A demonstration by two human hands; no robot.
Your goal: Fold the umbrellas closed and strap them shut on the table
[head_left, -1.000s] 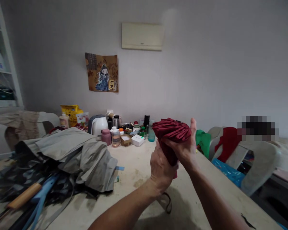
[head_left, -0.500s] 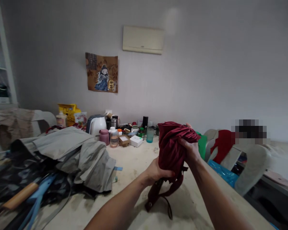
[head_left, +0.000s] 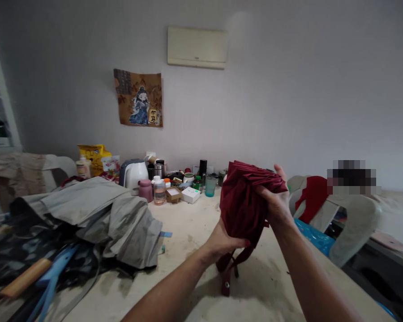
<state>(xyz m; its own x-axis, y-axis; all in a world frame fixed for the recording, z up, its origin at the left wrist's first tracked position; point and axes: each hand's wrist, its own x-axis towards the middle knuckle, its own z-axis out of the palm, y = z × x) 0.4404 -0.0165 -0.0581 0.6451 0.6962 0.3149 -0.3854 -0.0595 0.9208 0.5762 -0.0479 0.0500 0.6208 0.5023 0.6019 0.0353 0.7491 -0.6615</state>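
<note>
A dark red folding umbrella (head_left: pixel 243 201), its cloth gathered in loose pleats, is held up over the table (head_left: pixel 188 228) between my two hands. My left hand (head_left: pixel 226 239) wraps round its lower part, thumb across the front. Higher up on the right side, my right hand (head_left: pixel 273 197) grips the pleated edge, thumb in front and a fingertip showing behind. Below my left hand hang a dark red strap (head_left: pixel 225 286) with a snap and a thin loop. The umbrella's handle is hidden.
At left lies a grey umbrella (head_left: pixel 121 219) beside a wooden handle (head_left: pixel 27 277) and a blue handle (head_left: pixel 58 264). A white kettle (head_left: pixel 136 174), a pink jar (head_left: pixel 145 191), small boxes (head_left: pixel 190 195) and a teal cup (head_left: pixel 210 186) stand along the back. Plastic chairs (head_left: pixel 351 228) stand at right.
The red umbrella has tilted slightly and risen to the right with both hands still on it. Its strap has swung to hang straighter. The view has shifted slightly.
</note>
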